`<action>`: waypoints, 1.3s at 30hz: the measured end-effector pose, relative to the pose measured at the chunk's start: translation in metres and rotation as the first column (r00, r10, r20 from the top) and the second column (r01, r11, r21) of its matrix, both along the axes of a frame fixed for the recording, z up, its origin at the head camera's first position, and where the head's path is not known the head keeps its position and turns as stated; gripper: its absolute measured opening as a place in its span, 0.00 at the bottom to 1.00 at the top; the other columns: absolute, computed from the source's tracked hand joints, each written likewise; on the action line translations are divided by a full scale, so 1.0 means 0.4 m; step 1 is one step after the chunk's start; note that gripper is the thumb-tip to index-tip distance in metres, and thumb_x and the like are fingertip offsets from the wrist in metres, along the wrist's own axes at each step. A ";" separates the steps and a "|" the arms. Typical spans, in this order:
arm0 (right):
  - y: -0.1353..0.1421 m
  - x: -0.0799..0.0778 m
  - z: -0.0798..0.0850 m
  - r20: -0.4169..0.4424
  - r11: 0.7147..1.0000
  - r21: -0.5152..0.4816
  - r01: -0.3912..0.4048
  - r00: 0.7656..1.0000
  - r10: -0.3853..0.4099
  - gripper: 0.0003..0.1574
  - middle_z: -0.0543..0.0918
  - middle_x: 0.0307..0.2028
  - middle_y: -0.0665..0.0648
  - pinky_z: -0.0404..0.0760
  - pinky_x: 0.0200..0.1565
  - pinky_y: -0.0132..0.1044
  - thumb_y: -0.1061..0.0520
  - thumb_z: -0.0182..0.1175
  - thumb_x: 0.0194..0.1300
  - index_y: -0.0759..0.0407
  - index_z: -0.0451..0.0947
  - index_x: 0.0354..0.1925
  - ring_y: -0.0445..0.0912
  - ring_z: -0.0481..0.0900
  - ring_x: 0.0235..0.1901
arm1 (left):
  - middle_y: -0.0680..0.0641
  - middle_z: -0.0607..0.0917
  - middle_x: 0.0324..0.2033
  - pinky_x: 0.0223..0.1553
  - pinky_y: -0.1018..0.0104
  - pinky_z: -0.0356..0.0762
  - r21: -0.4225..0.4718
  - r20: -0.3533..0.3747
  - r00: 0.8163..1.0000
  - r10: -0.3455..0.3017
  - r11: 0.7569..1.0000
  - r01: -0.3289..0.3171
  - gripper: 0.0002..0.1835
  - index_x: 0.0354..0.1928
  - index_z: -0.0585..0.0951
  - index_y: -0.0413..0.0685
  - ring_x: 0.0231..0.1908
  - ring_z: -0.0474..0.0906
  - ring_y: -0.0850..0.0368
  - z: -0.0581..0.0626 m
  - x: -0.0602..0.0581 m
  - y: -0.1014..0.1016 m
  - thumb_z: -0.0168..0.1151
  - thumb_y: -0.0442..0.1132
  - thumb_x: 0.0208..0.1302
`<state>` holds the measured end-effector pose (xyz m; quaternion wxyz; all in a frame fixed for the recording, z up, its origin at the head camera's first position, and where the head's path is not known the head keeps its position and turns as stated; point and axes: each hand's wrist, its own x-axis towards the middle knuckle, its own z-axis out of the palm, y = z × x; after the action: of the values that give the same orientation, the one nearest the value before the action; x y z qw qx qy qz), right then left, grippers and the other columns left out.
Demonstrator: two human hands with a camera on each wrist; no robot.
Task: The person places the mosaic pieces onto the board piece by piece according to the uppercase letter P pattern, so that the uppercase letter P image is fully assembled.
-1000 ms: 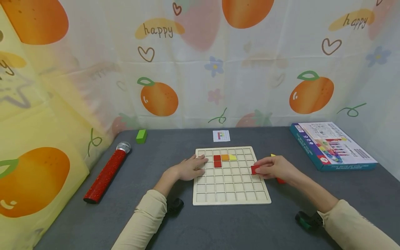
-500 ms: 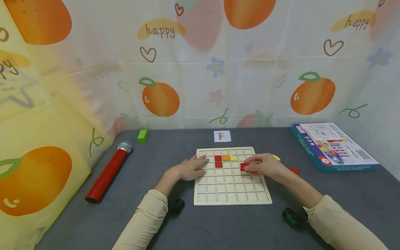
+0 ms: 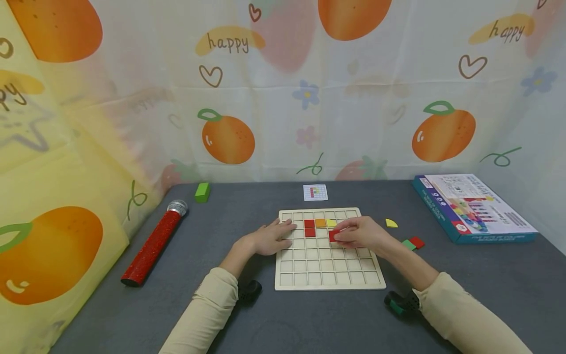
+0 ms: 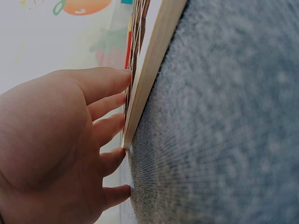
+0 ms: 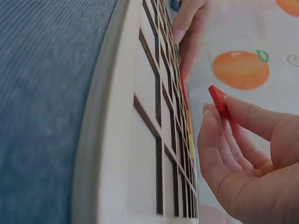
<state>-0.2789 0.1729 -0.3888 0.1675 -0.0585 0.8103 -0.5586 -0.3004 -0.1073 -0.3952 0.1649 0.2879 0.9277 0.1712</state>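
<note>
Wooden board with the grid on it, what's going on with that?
Someone is working at a gridded board. The left hand rests at its left edge, while the right hand pinches a red tile just above it, not yet set down. Two red squares, an orange square and a yellow piece already sit in the board. A rounded yellow piece, a loose red piece and a green piece lie to the right, and a printed card lies beyond the board.

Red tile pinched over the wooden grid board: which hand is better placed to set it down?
The right hand, I'd judge: it pinches the red tile above the wooden grid board. The left hand holds no tile and rests on the board's left side.
</note>
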 end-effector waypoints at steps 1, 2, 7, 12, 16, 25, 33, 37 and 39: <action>-0.004 -0.001 -0.001 0.004 1.000 0.000 0.006 1.000 -0.006 0.22 0.83 0.42 0.62 0.81 0.41 0.39 0.58 0.67 0.60 0.69 0.77 0.50 0.48 0.83 0.36 | 0.46 0.53 0.73 0.65 0.39 0.42 0.002 0.001 1.000 0.000 1.000 0.000 0.29 0.73 0.58 0.50 0.72 0.40 0.43 0.000 0.000 0.000 0.49 0.46 0.74; -0.008 -0.002 -0.001 0.008 1.000 -0.002 0.009 1.000 -0.009 0.22 0.83 0.42 0.63 0.81 0.41 0.39 0.58 0.67 0.60 0.69 0.78 0.50 0.48 0.83 0.36 | 0.46 0.53 0.73 0.65 0.39 0.41 0.002 0.002 1.000 0.000 1.000 0.000 0.29 0.73 0.57 0.50 0.72 0.40 0.43 0.001 0.000 0.000 0.49 0.46 0.74; -0.025 -0.003 -0.004 0.035 0.999 -0.054 0.006 0.999 -0.004 0.20 0.83 0.42 0.63 0.81 0.41 0.39 0.61 0.67 0.60 0.70 0.78 0.49 0.48 0.83 0.37 | 0.46 0.53 0.73 0.65 0.39 0.41 0.005 0.008 1.000 0.001 1.000 -0.001 0.29 0.73 0.58 0.49 0.72 0.40 0.43 0.003 0.001 0.001 0.49 0.45 0.74; -0.043 -0.005 -0.009 0.036 0.998 -0.062 -0.001 0.999 0.003 0.19 0.83 0.41 0.61 0.81 0.40 0.39 0.61 0.66 0.60 0.69 0.79 0.48 0.47 0.83 0.36 | 0.46 0.53 0.73 0.65 0.40 0.42 -0.008 0.001 1.000 0.002 1.000 -0.002 0.29 0.73 0.58 0.50 0.72 0.40 0.43 0.004 0.002 0.002 0.49 0.45 0.74; -0.056 -0.009 -0.012 0.047 0.999 -0.050 0.015 0.999 -0.013 0.18 0.83 0.40 0.60 0.82 0.40 0.38 0.61 0.66 0.60 0.69 0.79 0.48 0.46 0.83 0.35 | 0.47 0.52 0.73 0.65 0.40 0.42 -0.010 0.002 1.000 0.006 1.000 -0.006 0.30 0.73 0.57 0.50 0.72 0.40 0.44 0.005 0.002 0.003 0.49 0.46 0.74; -0.080 -0.009 -0.009 0.070 0.999 -0.041 0.006 0.998 -0.003 0.17 0.82 0.40 0.61 0.82 0.37 0.38 0.63 0.66 0.60 0.69 0.80 0.48 0.47 0.83 0.32 | 0.47 0.53 0.73 0.65 0.40 0.43 -0.009 0.000 1.000 0.008 1.000 -0.008 0.30 0.73 0.58 0.50 0.72 0.40 0.43 0.000 -0.002 0.003 0.49 0.46 0.74; -0.095 -0.012 -0.019 0.086 0.996 -0.089 0.008 0.996 0.000 0.19 0.84 0.38 0.61 0.82 0.37 0.38 0.64 0.65 0.61 0.71 0.79 0.49 0.47 0.84 0.33 | 0.47 0.53 0.72 0.65 0.40 0.43 -0.016 0.000 1.000 0.014 1.000 -0.014 0.30 0.73 0.58 0.50 0.72 0.41 0.44 0.000 -0.002 0.004 0.49 0.46 0.73; -0.106 -0.013 -0.017 0.101 0.995 -0.092 0.033 0.995 -0.024 0.16 0.84 0.37 0.61 0.82 0.36 0.37 0.65 0.65 0.61 0.70 0.80 0.48 0.46 0.83 0.32 | 0.46 0.54 0.72 0.65 0.39 0.43 -0.014 0.001 1.000 0.018 1.000 -0.018 0.30 0.73 0.59 0.49 0.71 0.41 0.43 0.001 -0.001 0.006 0.50 0.46 0.73; -0.110 -0.013 -0.015 0.106 0.995 -0.088 0.042 0.994 -0.033 0.16 0.83 0.38 0.61 0.82 0.36 0.37 0.65 0.65 0.61 0.69 0.80 0.47 0.46 0.83 0.31 | 0.46 0.54 0.72 0.65 0.39 0.43 -0.018 0.002 1.000 0.019 1.000 -0.019 0.30 0.73 0.59 0.49 0.71 0.41 0.43 0.001 -0.001 0.007 0.50 0.46 0.73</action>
<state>-0.2840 0.1289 -0.3948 0.1962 -0.0214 0.7753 -0.5999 -0.3009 -0.1045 -0.3948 0.1669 0.2772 0.9318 0.1646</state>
